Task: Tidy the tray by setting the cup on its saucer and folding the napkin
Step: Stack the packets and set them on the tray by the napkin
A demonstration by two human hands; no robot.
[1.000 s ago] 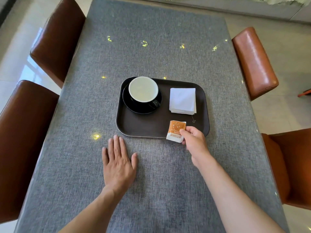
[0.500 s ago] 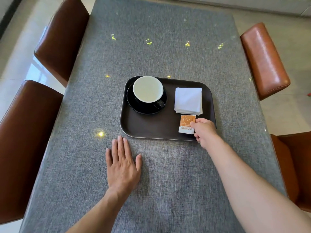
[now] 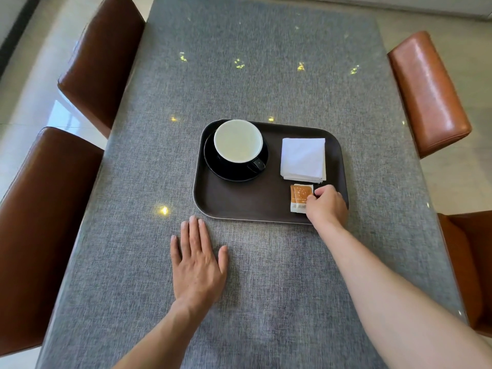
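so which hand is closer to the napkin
Right. The right hand sits on the tray just below the napkin, fingers on the packet. The left hand lies flat on the table, off the tray.

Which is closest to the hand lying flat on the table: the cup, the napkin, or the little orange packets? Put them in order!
From the left hand:
1. Orange packets, near right part of the tray, by the right hand.
2. Cup, far left, on its saucer.
3. Napkin, far right.
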